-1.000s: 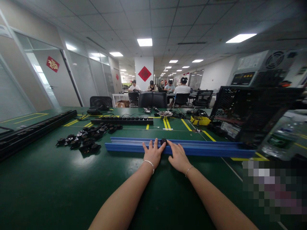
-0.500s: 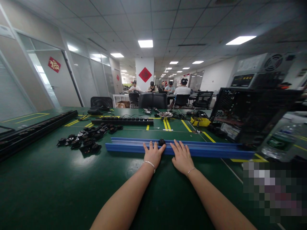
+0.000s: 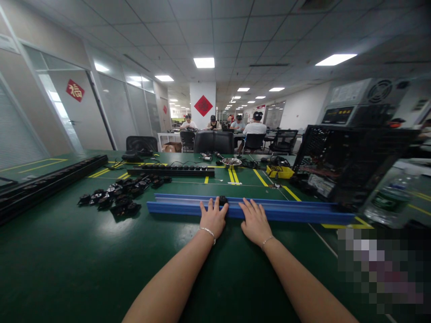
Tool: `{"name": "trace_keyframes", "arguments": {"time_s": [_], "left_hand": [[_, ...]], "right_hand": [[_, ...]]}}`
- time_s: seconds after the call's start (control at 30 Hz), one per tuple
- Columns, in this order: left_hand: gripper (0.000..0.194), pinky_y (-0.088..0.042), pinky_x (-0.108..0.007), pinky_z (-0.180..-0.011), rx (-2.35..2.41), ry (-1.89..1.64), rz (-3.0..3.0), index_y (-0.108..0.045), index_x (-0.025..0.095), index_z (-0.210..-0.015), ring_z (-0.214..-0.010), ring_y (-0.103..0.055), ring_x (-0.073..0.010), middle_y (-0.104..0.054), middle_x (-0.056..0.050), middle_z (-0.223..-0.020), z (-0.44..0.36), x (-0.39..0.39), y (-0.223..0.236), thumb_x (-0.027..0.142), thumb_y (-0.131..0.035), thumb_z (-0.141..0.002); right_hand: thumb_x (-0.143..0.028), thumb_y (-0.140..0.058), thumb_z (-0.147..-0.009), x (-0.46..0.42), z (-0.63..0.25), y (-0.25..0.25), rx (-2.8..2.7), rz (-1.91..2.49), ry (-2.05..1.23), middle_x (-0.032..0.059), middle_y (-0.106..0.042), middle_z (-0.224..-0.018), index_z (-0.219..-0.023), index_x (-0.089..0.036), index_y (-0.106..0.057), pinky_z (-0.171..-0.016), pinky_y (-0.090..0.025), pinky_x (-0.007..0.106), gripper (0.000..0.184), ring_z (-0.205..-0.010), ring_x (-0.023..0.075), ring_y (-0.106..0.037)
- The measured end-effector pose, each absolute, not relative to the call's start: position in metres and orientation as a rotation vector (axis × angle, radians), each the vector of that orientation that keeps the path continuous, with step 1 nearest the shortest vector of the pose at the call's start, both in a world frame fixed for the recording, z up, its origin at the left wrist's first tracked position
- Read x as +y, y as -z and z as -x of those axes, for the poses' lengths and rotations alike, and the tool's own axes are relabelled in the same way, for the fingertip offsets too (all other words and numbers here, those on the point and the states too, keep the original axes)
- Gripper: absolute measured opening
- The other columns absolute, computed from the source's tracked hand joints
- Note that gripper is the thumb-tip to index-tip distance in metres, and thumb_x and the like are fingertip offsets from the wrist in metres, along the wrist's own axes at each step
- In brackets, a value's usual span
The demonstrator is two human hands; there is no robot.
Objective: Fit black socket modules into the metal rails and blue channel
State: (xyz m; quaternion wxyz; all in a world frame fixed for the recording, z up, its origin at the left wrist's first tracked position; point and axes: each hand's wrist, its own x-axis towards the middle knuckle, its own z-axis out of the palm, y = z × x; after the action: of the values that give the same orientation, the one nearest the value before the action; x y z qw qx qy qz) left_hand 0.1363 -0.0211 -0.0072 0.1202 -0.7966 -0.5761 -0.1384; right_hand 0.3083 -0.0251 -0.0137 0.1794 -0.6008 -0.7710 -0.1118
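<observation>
A long blue rail (image 3: 289, 211) with a channel along its top lies across the green table in front of me. My left hand (image 3: 213, 219) rests on its near side, fingers spread. A small round black piece (image 3: 222, 200) sits in the channel beside my left thumb and index finger, partly covered by them. My right hand (image 3: 255, 222) lies palm down on the rail a little to the right, fingers stretched out and nothing visible in it. To the left, a heap of small black parts (image 3: 124, 197) lies on the table.
A black rail with round parts (image 3: 171, 171) lies beyond, and a longer black rail (image 3: 54, 184) runs along the left. A metal bowl (image 3: 231, 162), yellow box (image 3: 280, 172), open computer case (image 3: 357, 157) and water bottle (image 3: 387, 199) stand at the back and right. Several people sit far off.
My left hand and the black piece have shifted slightly left along the blue rail. My right hand has stayed nearly in place. The view has moved a little.
</observation>
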Motion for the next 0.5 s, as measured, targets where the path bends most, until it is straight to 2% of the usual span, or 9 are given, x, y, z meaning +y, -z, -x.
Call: {"name": "trace_keyframes", "arguments": {"time_s": [0.5], "left_hand": [[0.048,-0.016,-0.068,-0.098,-1.684,0.402,2.326,-0.041,0.027,-0.128,-0.129,-0.031,-0.031,-0.038,-0.015,-0.139,-0.1325,-0.0214,0.0033,0.026,-0.042,-0.08]], "right_hand": [[-0.014,-0.042,-0.07,-0.0256,-0.309,0.0129,-2.183,1.709,0.294,0.0019,-0.034,-0.143,-0.132,-0.019,-0.042,-0.109,-0.009,0.042,0.062,-0.132,0.0222,-0.022]]}}
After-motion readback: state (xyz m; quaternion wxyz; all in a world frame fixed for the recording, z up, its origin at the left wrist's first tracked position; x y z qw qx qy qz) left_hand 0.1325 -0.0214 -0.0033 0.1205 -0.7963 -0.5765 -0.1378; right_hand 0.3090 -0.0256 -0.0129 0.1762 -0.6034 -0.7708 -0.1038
